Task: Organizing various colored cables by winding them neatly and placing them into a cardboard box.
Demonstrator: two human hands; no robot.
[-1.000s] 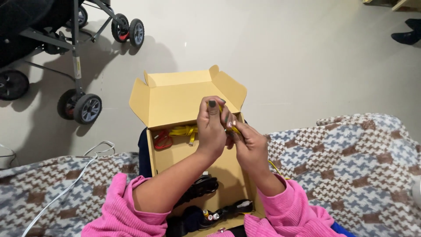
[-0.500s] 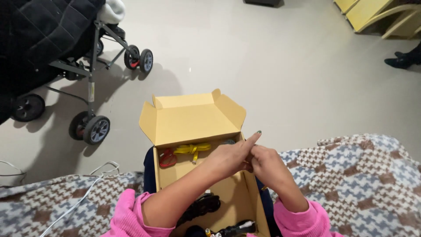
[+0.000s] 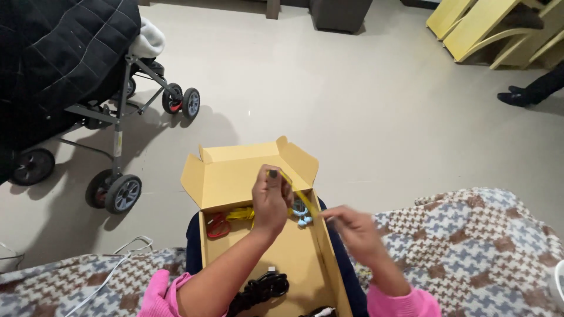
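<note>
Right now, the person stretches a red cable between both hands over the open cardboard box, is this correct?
Not quite: the cable stretched between the left hand and the right hand is yellow, not red. The head view shows it over the open cardboard box; a red cable lies inside the box.

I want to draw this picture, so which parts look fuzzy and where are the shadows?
In the head view, the right hand is smeared by motion blur, while the left hand holding the yellow cable looks sharper; the stroller throws a soft grey shadow on the pale floor; the light is even, with no strong glare; the cardboard box is clear.
</note>
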